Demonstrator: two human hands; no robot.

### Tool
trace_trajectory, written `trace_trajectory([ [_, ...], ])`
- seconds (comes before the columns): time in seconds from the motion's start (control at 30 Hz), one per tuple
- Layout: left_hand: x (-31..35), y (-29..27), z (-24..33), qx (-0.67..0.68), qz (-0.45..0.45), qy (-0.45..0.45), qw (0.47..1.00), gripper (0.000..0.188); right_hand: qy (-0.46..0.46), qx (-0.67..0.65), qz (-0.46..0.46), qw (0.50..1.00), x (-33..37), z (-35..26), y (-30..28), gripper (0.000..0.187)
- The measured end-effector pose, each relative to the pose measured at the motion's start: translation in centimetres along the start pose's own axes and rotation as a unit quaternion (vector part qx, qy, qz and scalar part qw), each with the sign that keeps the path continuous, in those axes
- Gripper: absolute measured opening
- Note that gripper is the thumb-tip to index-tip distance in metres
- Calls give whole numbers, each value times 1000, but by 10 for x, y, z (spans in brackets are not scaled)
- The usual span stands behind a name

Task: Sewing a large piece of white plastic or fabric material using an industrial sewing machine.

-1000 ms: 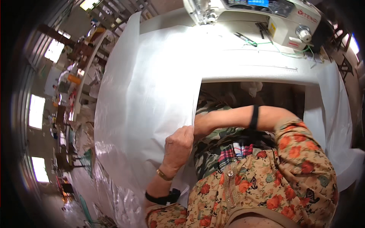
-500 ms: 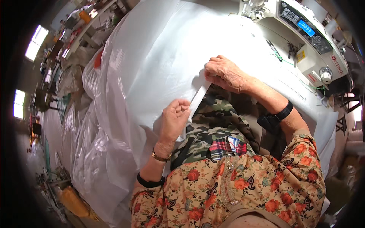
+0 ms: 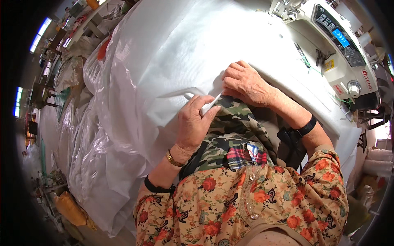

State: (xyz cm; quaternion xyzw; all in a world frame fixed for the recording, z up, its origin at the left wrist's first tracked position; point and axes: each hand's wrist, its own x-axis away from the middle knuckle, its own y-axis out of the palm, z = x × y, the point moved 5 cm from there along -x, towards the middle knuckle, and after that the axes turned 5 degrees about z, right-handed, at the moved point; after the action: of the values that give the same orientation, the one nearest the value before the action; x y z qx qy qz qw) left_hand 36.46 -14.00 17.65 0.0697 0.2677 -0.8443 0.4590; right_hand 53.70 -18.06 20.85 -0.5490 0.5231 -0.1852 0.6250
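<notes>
A large sheet of white, slightly glossy material (image 3: 172, 61) covers the table and hangs down over its near and left edges. My left hand (image 3: 195, 121) pinches the sheet's folded near edge between thumb and fingers. A little farther and to the right, my right hand (image 3: 245, 84) is closed on the same edge, its fingertips partly hidden behind the knuckles. Between the two hands the edge runs as a short, narrow fold. Below it lie my camouflage-patterned trousers (image 3: 230, 139).
At the far right stands a white sewing machine (image 3: 328, 45) with a lit blue display. Thread snips (image 3: 301, 53) and green thread lie beside its arm. Crumpled translucent plastic sheeting (image 3: 106, 135) hangs at the left. White thread cones (image 3: 378, 162) stand at the right.
My left hand has moved up and right along the edge, nearer my right hand, and turned its grip around the fold. The strip between the hands is shorter. My right hand stays nearly in place.
</notes>
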Motion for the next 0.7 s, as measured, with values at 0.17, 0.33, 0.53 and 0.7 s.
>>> trace_trajectory([
  [0.17, -8, -7, 3, 18, 31, -6, 999, 4, 15, 21, 26, 999, 2, 28, -8, 22],
  [0.33, -20, -19, 19, -49, 28, 56, 997, 6, 35, 21, 17, 999, 3, 52, -21, 21],
  [0.53, -17, -26, 17, -62, 13, 74, 995, 12, 71, -12, 35, 997, 4, 79, -34, 19],
  [0.7, -13, -26, 14, -52, -2, 68, 996, 17, 97, 31, 25, 994, 10, 102, -43, 23],
])
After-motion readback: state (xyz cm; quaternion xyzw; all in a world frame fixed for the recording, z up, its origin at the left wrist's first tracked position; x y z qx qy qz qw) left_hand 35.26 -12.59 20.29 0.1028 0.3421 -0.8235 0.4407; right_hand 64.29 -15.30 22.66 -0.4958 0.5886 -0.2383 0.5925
